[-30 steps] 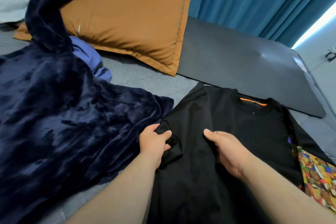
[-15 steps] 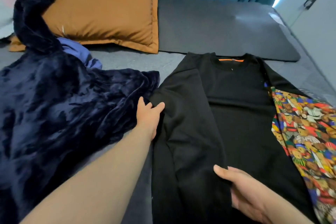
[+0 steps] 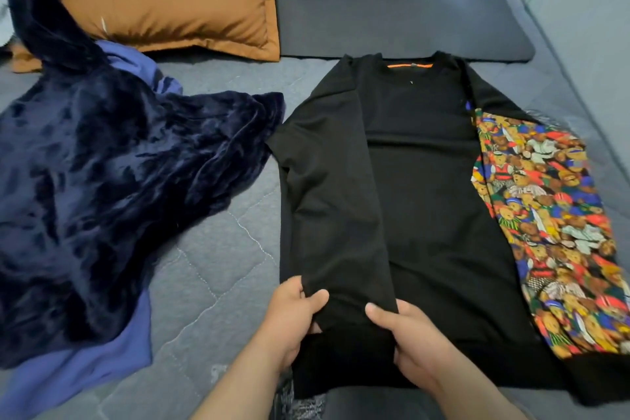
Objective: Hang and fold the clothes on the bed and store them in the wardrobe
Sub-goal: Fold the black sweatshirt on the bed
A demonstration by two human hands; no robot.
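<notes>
A black sweatshirt (image 3: 426, 198) lies flat on the grey quilted bed (image 3: 218, 266). Its long axis runs straight away from the person, with the orange-taped collar (image 3: 409, 66) at the far end and the hem nearest the body. The garment's left side and black sleeve (image 3: 334, 215) are already turned inward over the body as a long strip parallel to that axis. Both hands are at the near end of the strip. The left hand (image 3: 289, 320) has its grip pinched on the strip's outer edge, thumb on top. The right hand (image 3: 412, 344) has its grip closed on the inner edge, thumb over the cloth and fingers curled under. The step in hand looks like squaring this first lengthwise fold down to the hem. The other sleeve, printed with teddy bears (image 3: 545, 232), is spread out to the right, well apart from both grips. The right hand is the nearer one, so the matching fold would likely start from that side and travel leftward across the axis. A rumpled navy velvet garment (image 3: 102, 181) lies to the left, just beside the folded shoulder, over a blue garment (image 3: 85, 372). An orange-brown pillow (image 3: 177, 0) and a dark mat (image 3: 392, 3) sit beyond.
</notes>
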